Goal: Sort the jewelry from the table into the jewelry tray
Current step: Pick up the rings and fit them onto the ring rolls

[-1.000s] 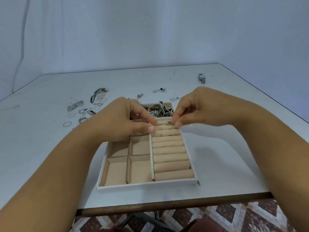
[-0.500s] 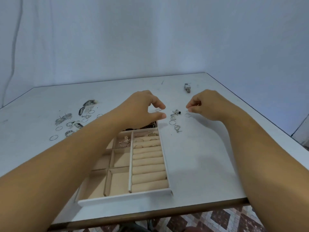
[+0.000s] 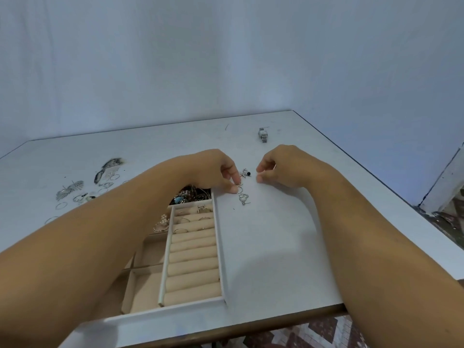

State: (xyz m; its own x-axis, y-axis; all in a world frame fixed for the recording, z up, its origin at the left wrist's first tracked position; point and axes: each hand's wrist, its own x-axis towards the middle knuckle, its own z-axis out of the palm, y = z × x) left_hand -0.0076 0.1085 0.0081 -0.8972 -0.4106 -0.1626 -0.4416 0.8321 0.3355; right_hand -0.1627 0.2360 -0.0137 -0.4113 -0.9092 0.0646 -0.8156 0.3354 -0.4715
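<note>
The white jewelry tray (image 3: pixel 221 247) with beige ring rolls (image 3: pixel 193 259) lies near the table's front edge. A few rings (image 3: pixel 204 209) sit in its far rolls, and a tangle of pieces (image 3: pixel 190 195) fills its back compartment. My left hand (image 3: pixel 213 172) is just beyond the tray's far right corner, its thumb and forefinger pinching a thin ring (image 3: pixel 239 184) on the table. Beside it lie another ring (image 3: pixel 239 190), a charm (image 3: pixel 243 197) and a black-beaded earring (image 3: pixel 247 173). My right hand (image 3: pixel 283 169) rests to their right with curled fingers; nothing shows between its fingertips.
A silver watch (image 3: pixel 263 134) lies far back on the right. Loose rings and wing-shaped pieces (image 3: pixel 72 190) and a feather-like piece (image 3: pixel 108 167) are scattered at the far left. Pearls (image 3: pixel 162 222) lie in a left compartment. The table's right edge (image 3: pixel 376 182) runs close by.
Both hands left the tray's ring rolls and went to the loose pieces beyond its right corner. My left fingertips came down on a ring; my right hand moved slightly closer.
</note>
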